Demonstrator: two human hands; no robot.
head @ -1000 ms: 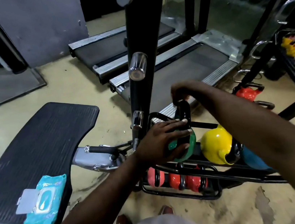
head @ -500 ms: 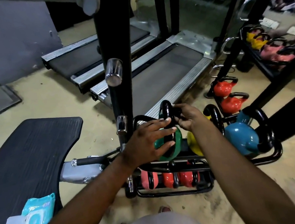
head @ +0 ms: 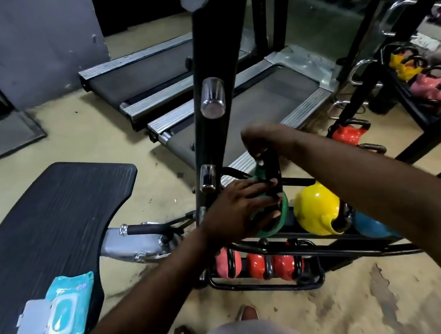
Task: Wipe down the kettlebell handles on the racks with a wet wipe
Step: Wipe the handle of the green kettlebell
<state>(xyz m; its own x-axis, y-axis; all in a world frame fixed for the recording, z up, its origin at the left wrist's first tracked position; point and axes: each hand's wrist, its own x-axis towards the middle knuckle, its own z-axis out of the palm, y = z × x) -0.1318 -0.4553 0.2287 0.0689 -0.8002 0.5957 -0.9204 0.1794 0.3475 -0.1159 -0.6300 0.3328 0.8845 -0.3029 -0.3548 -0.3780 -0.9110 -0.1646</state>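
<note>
A green kettlebell [head: 282, 214] with a black handle [head: 272, 168] stands on the upper tier of a low black rack [head: 309, 281]. My left hand [head: 237, 212] lies flat against its green body, fingers straight. My right hand [head: 263, 138] curls over the top of the black handle; no wipe shows under it. A yellow kettlebell [head: 316, 210] and a blue one [head: 369, 225] sit to the right on the same tier. Red kettlebells [head: 258, 264] line the lower tier. A teal wet wipe pack [head: 59, 317], flap open, lies on a black platform [head: 46, 228] at left.
A black upright post [head: 214, 128] with chrome pegs rises just left of the rack. Two treadmill decks [head: 247, 106] lie behind. A second rack [head: 429, 86] with yellow and pink kettlebells stands at far right, with red kettlebells [head: 347, 133] on the floor near it.
My right hand has moved from the side of the handle up onto its top. My left hand stays on the green body. The camera has swung back to the left.
</note>
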